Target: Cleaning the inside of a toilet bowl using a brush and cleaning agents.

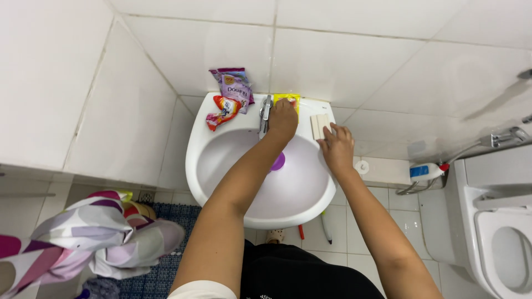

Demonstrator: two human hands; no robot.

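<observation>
**White basin, both hands at its back rim**

White porcelain sink (221, 182) carries everything here. The right hand (336, 148) lies on the rim's right back edge, fingers loosely spread, fingertips touching a pale soap bar (320, 125) — not pinching it. The left hand (282, 119) sits curled at the back edge beside the metal tap (265, 112), over a yellow sponge (288, 99); whether it grips is unclear. Farther left on the back corner — bright sachets (230, 97). Beyond, white wall tiles (343, 61).
</observation>
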